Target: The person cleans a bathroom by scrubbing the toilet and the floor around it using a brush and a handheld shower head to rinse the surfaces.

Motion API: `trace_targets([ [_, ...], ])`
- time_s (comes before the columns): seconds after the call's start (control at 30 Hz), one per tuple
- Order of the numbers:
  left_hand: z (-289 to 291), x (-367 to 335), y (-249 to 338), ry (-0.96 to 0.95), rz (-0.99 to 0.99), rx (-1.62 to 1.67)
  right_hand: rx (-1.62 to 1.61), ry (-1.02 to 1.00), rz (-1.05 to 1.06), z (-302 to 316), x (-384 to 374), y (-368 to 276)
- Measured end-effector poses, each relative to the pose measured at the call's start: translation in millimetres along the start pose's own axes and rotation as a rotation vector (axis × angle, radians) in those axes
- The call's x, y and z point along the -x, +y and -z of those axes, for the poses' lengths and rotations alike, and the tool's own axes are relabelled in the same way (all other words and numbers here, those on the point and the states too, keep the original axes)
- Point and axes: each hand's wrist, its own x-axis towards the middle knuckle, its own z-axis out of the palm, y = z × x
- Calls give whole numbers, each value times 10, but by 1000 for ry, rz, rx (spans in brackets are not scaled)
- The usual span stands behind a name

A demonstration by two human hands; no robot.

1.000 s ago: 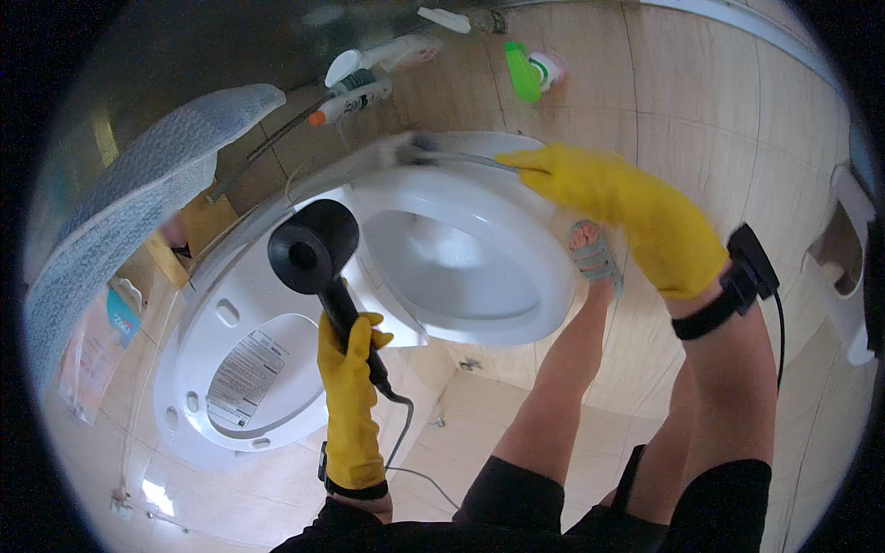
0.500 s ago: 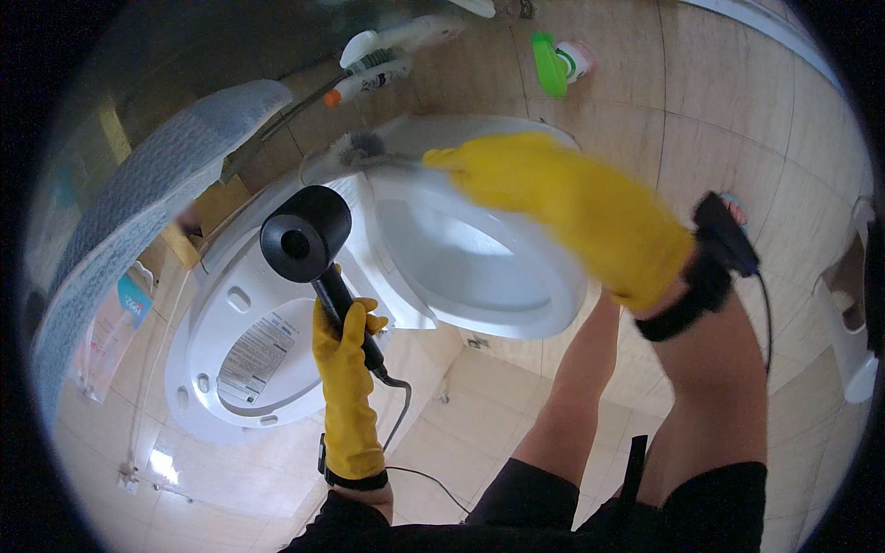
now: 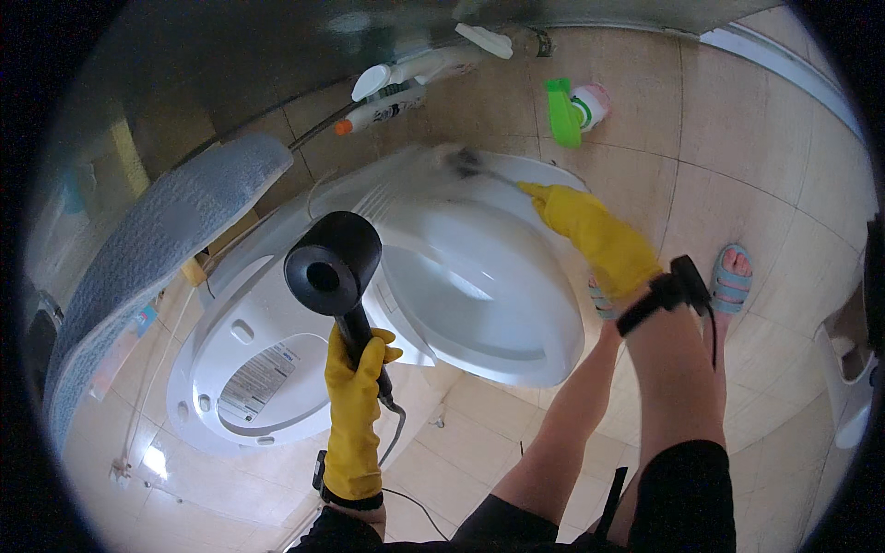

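Observation:
My left hand, in a yellow rubber glove, is wrapped round the handle of a black hair dryer. The dryer is upright over a white toilet, its cord trailing below. My right hand, also in a yellow glove, grips the thin handle of a brush. The brush head is blurred and lies over the far rim of the white toilet bowl; I cannot tell whether it touches. Left of the bowl, the oval seat piece shows a printed label and is partly hidden by the dryer.
A green-topped spray bottle is on the tiles beyond the bowl. White bottles, one orange-capped, are at the far left. A blue-grey textured mat curves along the left. A sandalled foot and a white bin-like container are at right.
My right hand has drawn the brush to the right along the far rim. My view has shifted, so things appear lower. My left hand keeps its hold on the hair dryer.

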Motion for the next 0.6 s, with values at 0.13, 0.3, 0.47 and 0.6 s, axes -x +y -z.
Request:
trace_targets([
  [0.13, -10, -71, 28, 42, 34, -29, -9, -65, -227, 140, -69, -350],
  [0.3, -108, -116, -56, -17, 57, -26, 55, 2, -321, 244, 334, 47],
  [0.47, 7, -57, -241, -17, 67, -39, 165, -43, -566, 585, 992, 484],
  [0.6, 1, 28, -230, -8, 139, 41, 300, -71, -692, 732, 1361, 595],
])
